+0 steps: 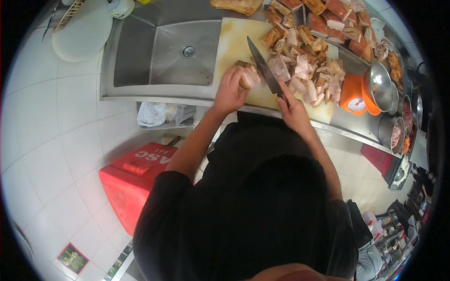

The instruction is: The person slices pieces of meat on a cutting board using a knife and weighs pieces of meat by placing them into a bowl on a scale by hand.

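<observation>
Over a pale cutting board [228, 40] on a steel counter [363, 124], left hand [229, 90] curls round a chunk of meat [252, 80], fingers closed in on it; chunk is motion-blurred, outline unclear. Chunk sits near the board's front edge, left of the pile. Right hand [294, 111] wraps the handle of a knife [264, 67], grip narrow; blade points away from the person and slants left, between chunk and pile. Can't tell if blade touches the chunk. Pile of cut meat [303, 67], pale and browned pieces mixed, covers the board's right part. Browned slab [236, 5] lies by the board's far edge. Metal tray [338, 45] full of meat blocks stands beyond the pile, far right. Orange scale [352, 92], round dial facing the person, stands right of the pile; metal bowl [378, 80] at its right side. Metal pot [387, 133] with meat inside, near the counter's right end. Sink [183, 61] left of the board, drain visible. Red bin [129, 175] with white lettering below, left of the person. White bag [152, 114] on a shelf under the counter
</observation>
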